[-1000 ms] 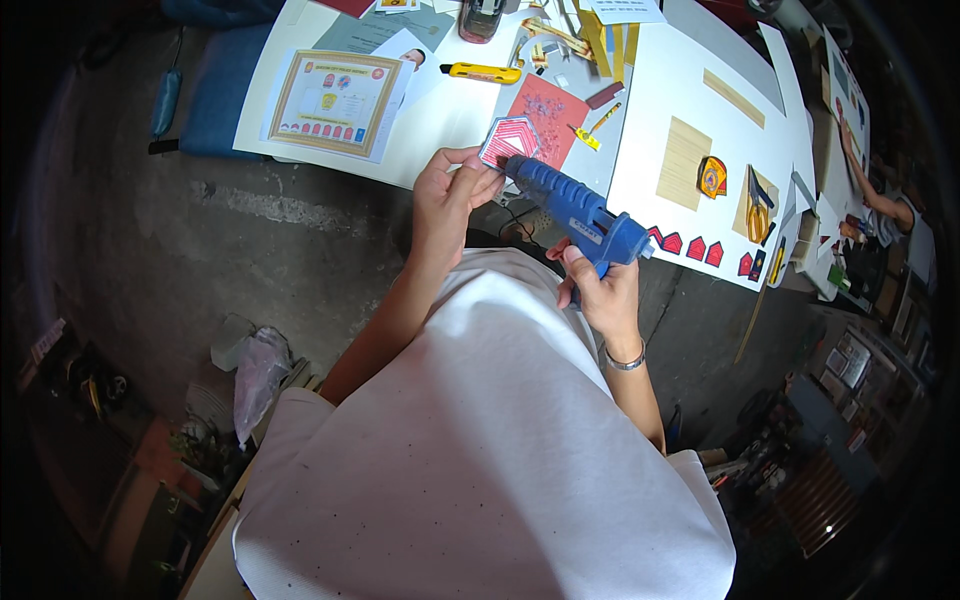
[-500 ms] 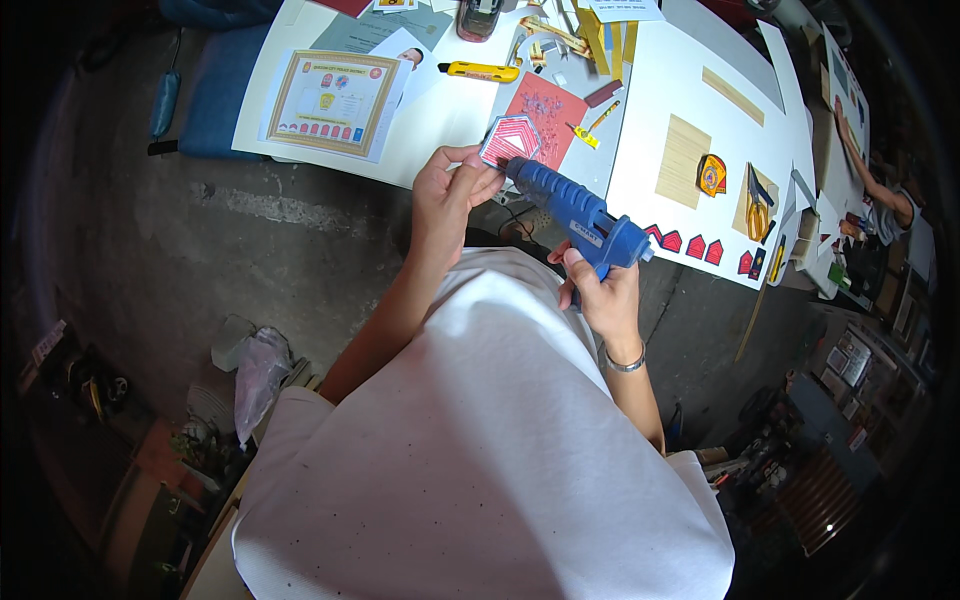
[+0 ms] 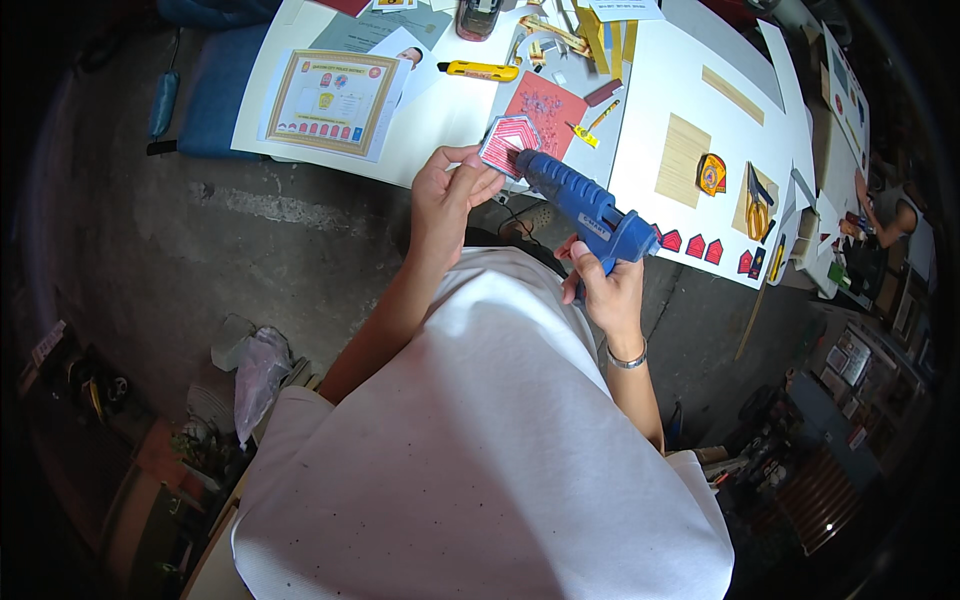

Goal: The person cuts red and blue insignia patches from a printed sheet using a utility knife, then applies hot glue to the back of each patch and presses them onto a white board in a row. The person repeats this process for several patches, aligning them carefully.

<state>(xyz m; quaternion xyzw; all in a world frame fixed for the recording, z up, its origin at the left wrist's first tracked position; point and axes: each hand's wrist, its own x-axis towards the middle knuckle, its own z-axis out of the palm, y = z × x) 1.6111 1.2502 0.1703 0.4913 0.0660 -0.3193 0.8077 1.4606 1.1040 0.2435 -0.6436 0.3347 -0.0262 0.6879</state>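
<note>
My left hand (image 3: 456, 190) pinches the lower left edge of a small pentagon-shaped badge piece (image 3: 508, 141), red with pale stripes and a light border. My right hand (image 3: 604, 285) is wrapped round the handle of a blue hot glue gun (image 3: 575, 197). Its dark nozzle points up and left and reaches the badge's face; whether it touches cannot be made out. Behind the badge lies a red sheet (image 3: 550, 108) with dark markings on the table.
A framed certificate print (image 3: 333, 103), a yellow utility knife (image 3: 480, 71) and a dark tape dispenser-like object (image 3: 479, 18) lie left. On the white board (image 3: 640, 150) rest small red house-shaped pieces (image 3: 697, 247), a round orange emblem (image 3: 711, 175) and pliers (image 3: 758, 212). Another person (image 3: 885, 215) works far right.
The glue gun's nozzle has shifted slightly right and up across the badge, and my right hand has moved a little with it. The other person's arm has drawn back.
</note>
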